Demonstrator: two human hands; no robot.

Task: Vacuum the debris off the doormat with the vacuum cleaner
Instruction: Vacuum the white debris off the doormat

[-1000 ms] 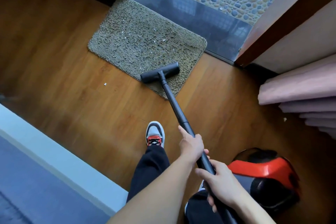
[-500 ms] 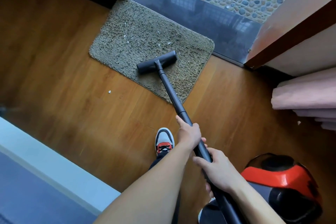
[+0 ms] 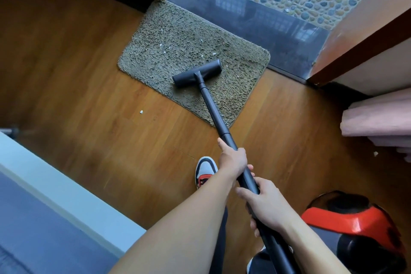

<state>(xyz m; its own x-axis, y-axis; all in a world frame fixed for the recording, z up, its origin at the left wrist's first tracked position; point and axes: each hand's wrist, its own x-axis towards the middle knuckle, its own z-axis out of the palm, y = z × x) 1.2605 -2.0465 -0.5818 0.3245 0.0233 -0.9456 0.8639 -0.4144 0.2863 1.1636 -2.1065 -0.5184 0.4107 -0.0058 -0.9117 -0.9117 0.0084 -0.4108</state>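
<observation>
Left hand (image 3: 233, 160) forward, right hand (image 3: 266, 207) behind, fingers (image 3: 242, 151) clamped round the stiff, probably light wand (image 3: 213, 109), mid-tube hold sound; floor head (image 3: 196, 73) on the soft shaggy doormat (image 3: 155, 60), white debris (image 3: 160, 44) beyond.

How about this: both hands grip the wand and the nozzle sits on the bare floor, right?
Not quite. The head view shows the nozzle sitting on the mat, not the bare floor. The left hand and right hand do both grip the wand.
</observation>
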